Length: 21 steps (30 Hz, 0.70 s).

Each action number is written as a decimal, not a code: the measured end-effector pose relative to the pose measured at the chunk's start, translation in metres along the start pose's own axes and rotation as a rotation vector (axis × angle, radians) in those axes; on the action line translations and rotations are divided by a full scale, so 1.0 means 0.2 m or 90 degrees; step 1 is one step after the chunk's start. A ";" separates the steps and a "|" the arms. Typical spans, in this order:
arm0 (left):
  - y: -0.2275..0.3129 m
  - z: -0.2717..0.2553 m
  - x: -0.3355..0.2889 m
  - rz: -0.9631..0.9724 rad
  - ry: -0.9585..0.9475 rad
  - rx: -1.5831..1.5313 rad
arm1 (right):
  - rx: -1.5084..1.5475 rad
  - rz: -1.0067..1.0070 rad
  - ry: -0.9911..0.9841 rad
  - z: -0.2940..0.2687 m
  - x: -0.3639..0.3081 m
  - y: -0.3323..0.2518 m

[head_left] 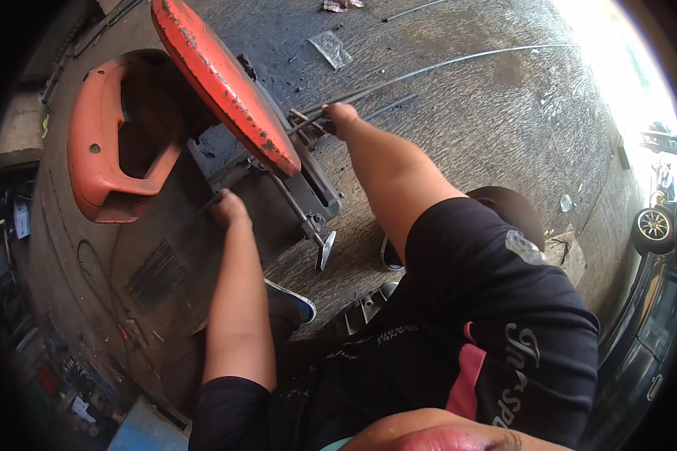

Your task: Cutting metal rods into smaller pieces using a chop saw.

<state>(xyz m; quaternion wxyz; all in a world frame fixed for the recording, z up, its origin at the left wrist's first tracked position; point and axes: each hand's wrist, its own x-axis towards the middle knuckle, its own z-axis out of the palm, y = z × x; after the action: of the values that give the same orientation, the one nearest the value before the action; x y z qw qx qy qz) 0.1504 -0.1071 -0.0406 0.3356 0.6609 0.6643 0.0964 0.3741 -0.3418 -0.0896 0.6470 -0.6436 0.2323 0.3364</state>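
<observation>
A cut-off saw with a chipped red blade guard [229, 90] and an orange-red handle housing [90, 150] stands in front of me. Its dark metal base [320, 188] carries a clamp with a screw and a crank handle [326, 250]. On the far side of the base, my right hand [341, 120] is closed round thin metal rods [387, 80], which stretch away to the right over the floor. My left hand [232, 209] is closed at the near left side of the base, below the guard. A thin dark piece seems to stick out of it, too dim to name.
A bundle of short dark rods [158, 268] lies on the floor at left, near a cable [90, 255]. A clear plastic bag [330, 49] lies beyond the saw. At the right edge stands a dark car [639, 338]. A blue box [154, 428] is at lower left.
</observation>
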 end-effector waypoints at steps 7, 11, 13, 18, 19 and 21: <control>0.10 0.01 -0.40 0.003 -0.115 0.017 | 0.171 0.007 0.216 -0.18 0.07 -0.11; 0.06 0.00 -0.42 -0.001 -0.108 0.039 | 0.155 0.009 0.283 -0.17 0.22 -0.03; 0.03 -0.02 -0.40 0.020 -0.110 0.011 | 0.020 -0.088 0.240 -0.17 0.29 0.03; -0.03 -0.08 -0.31 0.025 -0.079 0.002 | -0.048 -0.041 0.181 -0.02 0.28 0.13; -0.05 -0.09 -0.30 0.022 -0.062 0.005 | -0.084 -0.042 0.186 0.05 0.25 0.15; -0.08 -0.09 -0.28 0.021 -0.045 0.001 | -0.276 -0.129 0.131 0.14 0.17 0.19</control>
<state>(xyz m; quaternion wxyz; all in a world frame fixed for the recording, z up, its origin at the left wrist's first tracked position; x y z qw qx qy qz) 0.1211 -0.1560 -0.0174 0.3569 0.6748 0.6413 0.0777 0.3661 -0.3122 -0.1381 0.4973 -0.8181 0.1539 0.2442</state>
